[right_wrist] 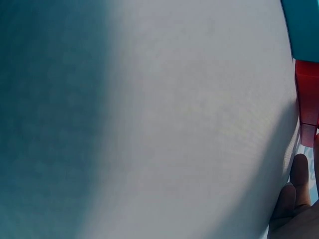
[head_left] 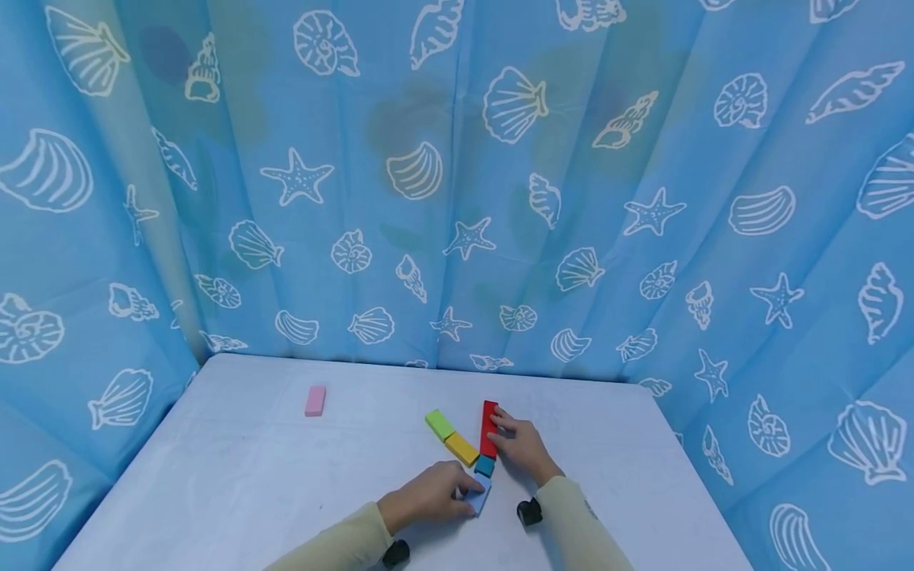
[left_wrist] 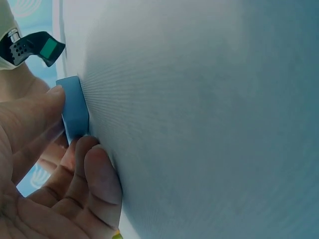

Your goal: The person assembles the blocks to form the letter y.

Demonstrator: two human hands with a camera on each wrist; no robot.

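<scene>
My left hand (head_left: 435,493) pinches a light blue block (head_left: 479,496) between thumb and fingers, low at the tabletop. In the left wrist view the thumb lies on one side of this blue block (left_wrist: 76,107). At its far end comes a small teal block (head_left: 484,465), followed by a long red piece (head_left: 489,432); a seam crosses the red part (right_wrist: 308,94) in the right wrist view. My right hand (head_left: 524,448) rests its fingertips along the red piece's right side. From near the teal block, a yellow block (head_left: 462,449) and a lime green block (head_left: 439,425) slant away to the far left.
A pink block (head_left: 315,400) lies apart at the far left of the white table (head_left: 236,476). A blue curtain (head_left: 457,198) with shell and starfish prints hangs around the table's back and sides. Black devices sit at both wrists.
</scene>
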